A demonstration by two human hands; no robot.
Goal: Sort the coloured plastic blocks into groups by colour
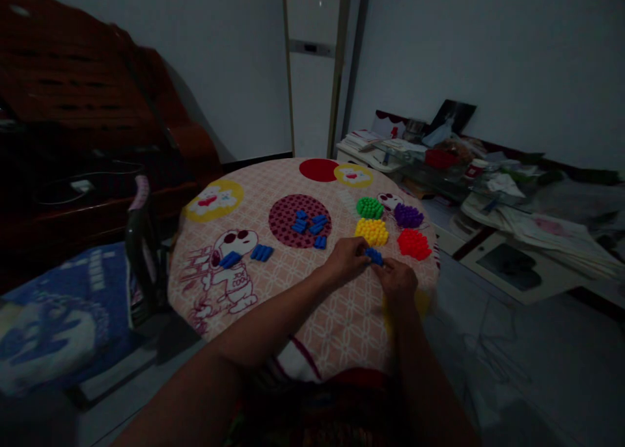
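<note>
Both of my hands meet at a small cluster of blue beads or pegs (374, 256) on the right half of the round table. My left hand (349, 257) pinches its left side. From the right, my right hand (398, 279) has its fingers closed at the other edge. Just beyond them sits a yellow bead cluster (371, 231), with a green cluster (370, 207), a purple cluster (409, 216) and a red cluster (414, 244) around it. Further left lie several loose blue pieces (318, 224) and another blue group (262, 252). The exact shape of the pieces is too small to tell.
A patterned cloth (336, 323) covers the round table. To the left stand a chair with a blue cushion (53, 317) and a wooden sofa (73, 89). A cluttered glass-topped cabinet (439, 164) runs along the right wall. A tall white unit (315, 95) stands behind.
</note>
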